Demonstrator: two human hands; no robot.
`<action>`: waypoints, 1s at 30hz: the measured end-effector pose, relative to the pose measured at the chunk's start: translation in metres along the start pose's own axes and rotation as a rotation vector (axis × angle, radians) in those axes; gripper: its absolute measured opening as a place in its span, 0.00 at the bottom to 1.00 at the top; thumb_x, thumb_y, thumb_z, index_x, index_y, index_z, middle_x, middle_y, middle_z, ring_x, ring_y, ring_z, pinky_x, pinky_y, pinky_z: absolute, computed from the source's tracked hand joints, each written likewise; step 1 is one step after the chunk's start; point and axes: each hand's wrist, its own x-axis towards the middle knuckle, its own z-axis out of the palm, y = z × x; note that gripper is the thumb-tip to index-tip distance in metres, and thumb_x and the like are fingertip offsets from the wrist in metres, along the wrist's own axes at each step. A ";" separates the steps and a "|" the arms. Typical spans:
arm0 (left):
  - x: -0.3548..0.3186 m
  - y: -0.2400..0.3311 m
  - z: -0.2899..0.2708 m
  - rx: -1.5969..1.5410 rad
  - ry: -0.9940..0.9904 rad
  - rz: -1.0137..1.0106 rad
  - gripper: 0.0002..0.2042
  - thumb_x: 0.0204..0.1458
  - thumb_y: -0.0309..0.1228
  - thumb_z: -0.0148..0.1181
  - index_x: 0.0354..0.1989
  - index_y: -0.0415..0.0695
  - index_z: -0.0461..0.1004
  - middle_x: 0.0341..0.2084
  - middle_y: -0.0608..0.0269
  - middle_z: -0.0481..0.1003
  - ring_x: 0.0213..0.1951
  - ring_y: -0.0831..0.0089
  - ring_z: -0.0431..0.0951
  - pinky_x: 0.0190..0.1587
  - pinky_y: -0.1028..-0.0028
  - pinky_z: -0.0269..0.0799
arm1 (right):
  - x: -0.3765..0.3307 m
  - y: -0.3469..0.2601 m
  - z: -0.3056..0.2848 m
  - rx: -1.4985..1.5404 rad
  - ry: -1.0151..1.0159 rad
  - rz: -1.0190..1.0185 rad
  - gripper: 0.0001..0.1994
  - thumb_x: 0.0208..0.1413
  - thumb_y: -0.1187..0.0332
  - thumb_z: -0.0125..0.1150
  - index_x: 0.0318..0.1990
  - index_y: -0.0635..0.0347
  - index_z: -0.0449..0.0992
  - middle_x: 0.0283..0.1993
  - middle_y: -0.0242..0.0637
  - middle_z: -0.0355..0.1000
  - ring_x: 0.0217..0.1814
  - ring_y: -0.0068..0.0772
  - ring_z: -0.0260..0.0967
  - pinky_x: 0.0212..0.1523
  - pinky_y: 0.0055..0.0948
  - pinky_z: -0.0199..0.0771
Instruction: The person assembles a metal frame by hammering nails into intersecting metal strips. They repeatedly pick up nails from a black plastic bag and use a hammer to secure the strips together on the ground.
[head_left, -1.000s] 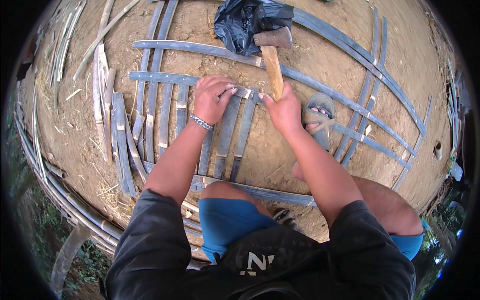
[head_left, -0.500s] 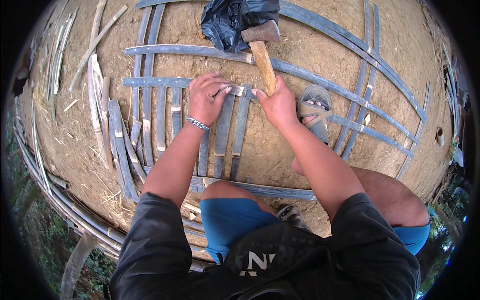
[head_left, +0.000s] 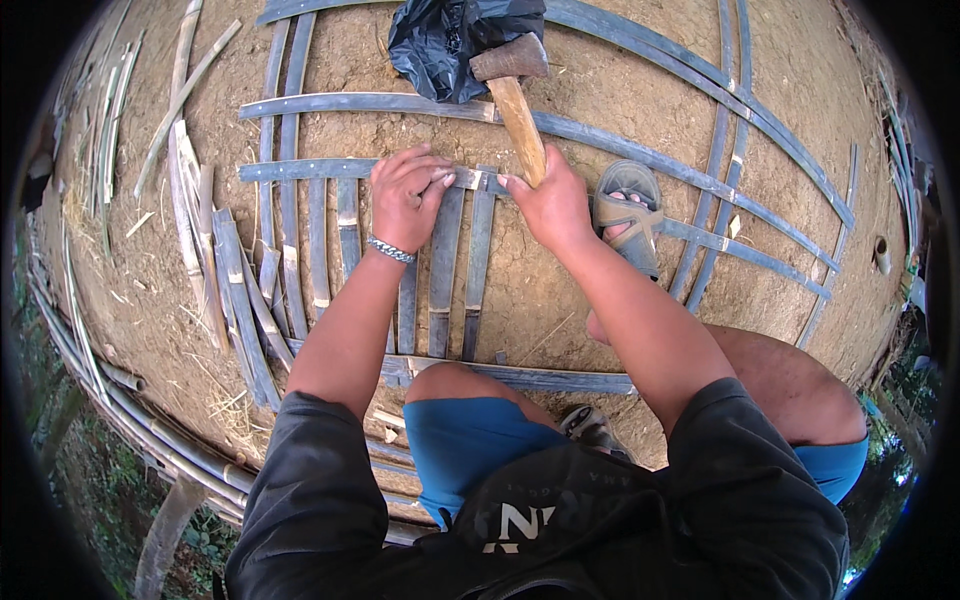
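My right hand [head_left: 556, 205] is closed round the wooden handle of a hatchet [head_left: 516, 115], whose rusty head points away from me. Its thumb touches a flat bamboo strip [head_left: 315, 168] running crosswise. Closed over this same strip, my left hand [head_left: 405, 200] has its thumb and forefinger together at the strip's edge; anything small between them cannot be made out. Several dark bamboo slats [head_left: 446, 275] lead from the strip back toward me, crossing a nearer bamboo rail [head_left: 540, 379]. A bracelet circles my left wrist.
A black plastic bag [head_left: 430, 55] lies beyond the hatchet head. My sandalled foot [head_left: 628, 215] stands right of my right hand, by another long strip [head_left: 690, 188]. Loose bamboo slats [head_left: 240, 300] are heaped at the left. Bamboo poles [head_left: 165, 425] edge the ground at lower left.
The view has shifted slightly, so the bag, hatchet and strips sit a little further left. Both hands keep their places on the strip and handle.
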 end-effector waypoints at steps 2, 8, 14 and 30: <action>0.000 0.000 -0.001 0.000 0.005 0.013 0.03 0.53 0.27 0.71 0.35 0.49 0.87 0.42 0.70 0.86 0.57 0.66 0.79 0.61 0.60 0.63 | 0.000 0.000 0.000 -0.006 0.013 -0.014 0.26 0.55 0.59 0.75 0.53 0.68 0.71 0.44 0.62 0.78 0.51 0.67 0.77 0.50 0.53 0.77; -0.001 -0.001 0.000 0.000 0.049 0.071 0.04 0.51 0.25 0.71 0.34 0.48 0.84 0.41 0.69 0.85 0.53 0.66 0.82 0.59 0.60 0.64 | -0.002 -0.006 -0.003 -0.020 -0.002 -0.008 0.26 0.55 0.59 0.75 0.53 0.68 0.71 0.45 0.62 0.78 0.51 0.67 0.77 0.50 0.53 0.77; -0.002 0.000 0.003 0.035 0.061 0.075 0.03 0.52 0.26 0.70 0.34 0.48 0.83 0.41 0.70 0.84 0.50 0.68 0.82 0.61 0.60 0.64 | -0.001 -0.005 -0.003 -0.051 -0.003 -0.002 0.27 0.55 0.60 0.75 0.53 0.69 0.71 0.45 0.63 0.78 0.51 0.67 0.76 0.51 0.53 0.76; -0.004 -0.003 0.003 -0.098 0.071 -0.018 0.04 0.55 0.25 0.68 0.38 0.46 0.84 0.42 0.66 0.84 0.51 0.65 0.81 0.64 0.56 0.63 | -0.004 -0.004 -0.001 -0.045 -0.026 -0.013 0.22 0.59 0.58 0.71 0.51 0.64 0.71 0.42 0.60 0.79 0.48 0.66 0.77 0.48 0.53 0.76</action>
